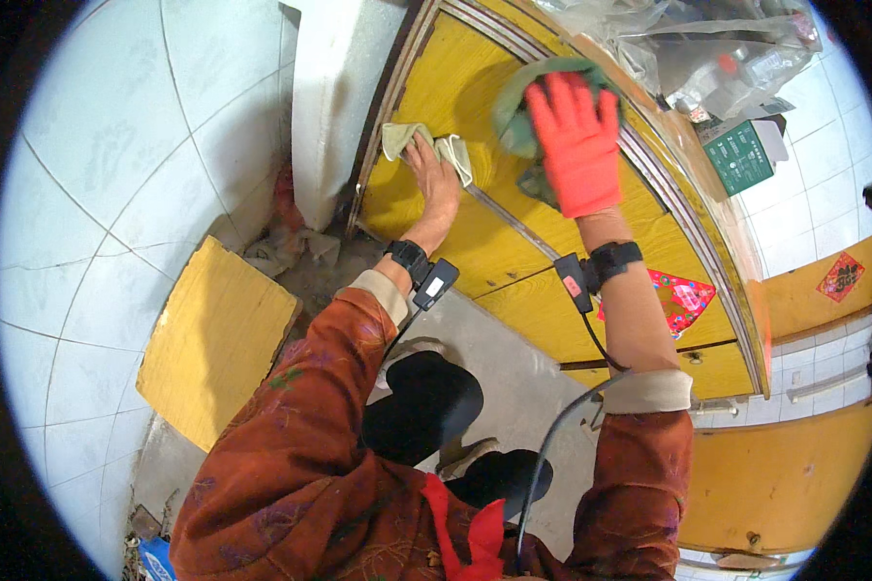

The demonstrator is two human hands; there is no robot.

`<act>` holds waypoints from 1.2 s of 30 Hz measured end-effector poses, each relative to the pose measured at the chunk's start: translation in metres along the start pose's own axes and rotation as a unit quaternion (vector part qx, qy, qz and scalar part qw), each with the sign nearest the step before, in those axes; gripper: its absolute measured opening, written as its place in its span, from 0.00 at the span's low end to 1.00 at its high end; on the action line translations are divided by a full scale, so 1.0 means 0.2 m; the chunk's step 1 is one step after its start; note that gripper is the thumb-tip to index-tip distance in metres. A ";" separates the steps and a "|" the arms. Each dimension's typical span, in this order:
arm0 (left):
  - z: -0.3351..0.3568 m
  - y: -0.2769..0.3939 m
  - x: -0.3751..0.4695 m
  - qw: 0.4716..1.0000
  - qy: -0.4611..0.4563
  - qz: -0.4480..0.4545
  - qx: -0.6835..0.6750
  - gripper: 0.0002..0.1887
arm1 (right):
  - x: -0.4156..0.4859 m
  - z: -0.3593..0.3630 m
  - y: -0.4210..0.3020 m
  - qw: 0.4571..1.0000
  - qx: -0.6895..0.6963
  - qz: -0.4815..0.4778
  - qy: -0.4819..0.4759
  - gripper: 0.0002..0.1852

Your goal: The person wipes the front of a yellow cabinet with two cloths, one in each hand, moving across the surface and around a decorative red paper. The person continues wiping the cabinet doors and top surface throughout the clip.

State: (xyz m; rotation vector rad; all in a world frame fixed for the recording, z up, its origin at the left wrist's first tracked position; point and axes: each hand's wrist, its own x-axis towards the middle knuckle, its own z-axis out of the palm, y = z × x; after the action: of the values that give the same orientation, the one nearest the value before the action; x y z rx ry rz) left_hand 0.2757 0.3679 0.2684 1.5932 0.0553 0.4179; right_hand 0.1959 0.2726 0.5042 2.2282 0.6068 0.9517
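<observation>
My left hand is bare and grips a folded pale green cloth with white edging against the yellow wooden cabinet front. My right hand wears a red knit glove. With its fingers spread, it holds a darker green cloth against the upper cabinet front, near the metal-coloured track below the countertop. A loose corner of green cloth hangs beneath the glove. My palms and the cloth under them are hidden.
A red patterned paper is on the cabinet front. Plastic bags with bottles and a green box sit on the countertop. At left, a yellow board leans by the tiled wall. A white post stands beside the cabinet.
</observation>
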 end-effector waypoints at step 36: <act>0.08 -0.81 -0.15 0.972 0.072 -0.186 -0.128 0.38 | -0.23 0.60 -0.54 0.976 0.164 -0.119 -0.077 0.27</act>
State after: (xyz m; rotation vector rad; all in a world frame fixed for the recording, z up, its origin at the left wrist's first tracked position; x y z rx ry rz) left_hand 0.2888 0.3562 0.1040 1.2612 0.3898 0.2349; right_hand 0.2402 0.2743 0.3423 2.4160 0.9908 0.5844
